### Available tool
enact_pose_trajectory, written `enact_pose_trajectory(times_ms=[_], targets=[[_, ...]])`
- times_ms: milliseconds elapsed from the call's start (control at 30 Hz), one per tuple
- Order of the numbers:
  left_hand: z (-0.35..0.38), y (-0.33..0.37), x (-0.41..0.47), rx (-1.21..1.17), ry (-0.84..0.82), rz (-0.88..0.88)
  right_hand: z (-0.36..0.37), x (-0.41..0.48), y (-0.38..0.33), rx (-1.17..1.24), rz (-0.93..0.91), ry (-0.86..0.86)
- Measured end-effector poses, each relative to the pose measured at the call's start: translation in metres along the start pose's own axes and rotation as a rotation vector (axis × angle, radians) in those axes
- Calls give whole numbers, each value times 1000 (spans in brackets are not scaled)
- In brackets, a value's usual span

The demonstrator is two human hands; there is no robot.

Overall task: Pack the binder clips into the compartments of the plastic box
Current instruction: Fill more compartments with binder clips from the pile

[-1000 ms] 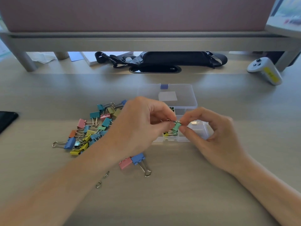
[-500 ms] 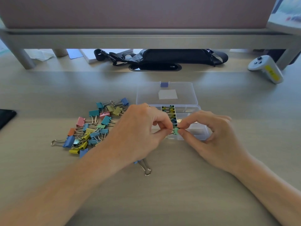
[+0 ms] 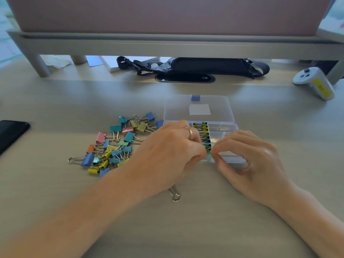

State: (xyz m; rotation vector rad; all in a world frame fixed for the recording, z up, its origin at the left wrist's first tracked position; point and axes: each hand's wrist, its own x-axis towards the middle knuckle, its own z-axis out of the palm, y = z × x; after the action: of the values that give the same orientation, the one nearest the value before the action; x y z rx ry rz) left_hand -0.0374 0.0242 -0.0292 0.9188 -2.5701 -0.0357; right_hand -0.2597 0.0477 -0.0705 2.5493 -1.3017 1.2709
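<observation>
From the head camera, a clear plastic box [image 3: 230, 126] with several compartments sat open in the middle of a pale wooden desk [image 3: 186, 220], its transparent hinged lid [image 3: 199, 108] lying flat behind it. One narrow compartment near the box's centre held a packed row of clips [image 3: 203, 131] in yellow, blue and green.

The left hand [image 3: 173, 155], wearing a gold ring [image 3: 189, 130], had its fingers curled, the thumb and fingertips pinching a small green binder clip [image 3: 209, 153] at the near end of that row. The right hand [image 3: 255, 164] met it from the other side, thumb and forefinger pinching the same clip while the other fingers arched loosely over the box's right-hand compartments. Whether the clip was fully seated in the compartment could not be told.

Left of the box lay a pile of loose binder clips [image 3: 119, 146] in blue, teal, yellow, pink and orange. A silver wire handle [image 3: 175, 194] stuck out from beneath the left wrist.

A black phone [image 3: 11, 133] lay at the left edge. Further back were a black strapped bag [image 3: 204, 66] under a grey desk shelf [image 3: 167, 43], and a white controller with a yellow sticker [image 3: 314, 82] at the right.
</observation>
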Motion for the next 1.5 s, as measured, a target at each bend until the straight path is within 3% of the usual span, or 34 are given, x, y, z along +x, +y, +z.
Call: enact_pose_trajectory(times_ms=[267, 367, 500, 667, 867, 1233, 1433, 1500], targets=[[-7, -3, -7, 111, -80, 106, -4, -4, -4, -92, -160, -30], [-13, -5, -12, 17, -126, 23, -4, -3, -5, -131, -165, -36], [-50, -38, -20, -187, -107, -240, -3, -5, -6, -109, -77, -7], [-96, -89, -46, -47, -476, -433, -3, -5, -9, -58, 28, -17], [-89, -92, -54, 68, -625, -500, -2, -2, -9, -33, 74, -16], [-80, -79, -49, -40, -471, -408, -1, 0, -10, 16, 67, -18], [-94, -75, -43, -201, -194, -438, -2, 1, -10, 17, 74, -9], [-95, -72, -38, -358, -107, -456, -2, 1, -10, 19, 84, 0]])
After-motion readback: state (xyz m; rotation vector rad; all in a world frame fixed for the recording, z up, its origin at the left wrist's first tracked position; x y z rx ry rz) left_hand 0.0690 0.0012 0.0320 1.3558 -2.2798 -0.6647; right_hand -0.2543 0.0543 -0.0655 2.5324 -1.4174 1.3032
